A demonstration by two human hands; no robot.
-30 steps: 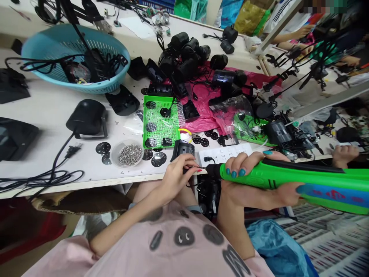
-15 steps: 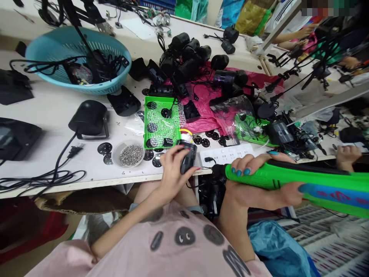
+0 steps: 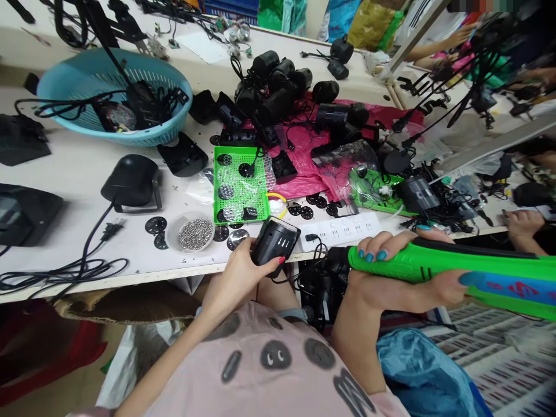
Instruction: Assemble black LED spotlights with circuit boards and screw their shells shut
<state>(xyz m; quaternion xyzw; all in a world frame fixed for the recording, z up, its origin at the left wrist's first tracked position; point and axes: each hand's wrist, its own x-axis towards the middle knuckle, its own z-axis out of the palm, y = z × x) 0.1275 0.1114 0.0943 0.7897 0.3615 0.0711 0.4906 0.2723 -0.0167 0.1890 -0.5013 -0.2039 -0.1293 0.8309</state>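
My left hand grips a black plastic device housing at the table's front edge, thumb across its lower side. The housing is tilted, its slotted face up. A dark cord hangs off its right side. My right hand is wrapped round a green electric screwdriver, which lies almost level with its black nose pointing left. That nose is apart from the housing. Left of my left hand stands a white bowl of small screws. Just behind the housing is a green perforated tray holding black discs and bubble wrap.
A white power strip lies near the front edge. Black lamp-like units pile up on pink plastic. A blue basket with cables stands at left, near a black unit. Another person's hand is at right.
My left hand has shifted its grip from the housing's top to its left and lower side. The housing has turned and moved slightly left. The screwdriver has shifted a little right.
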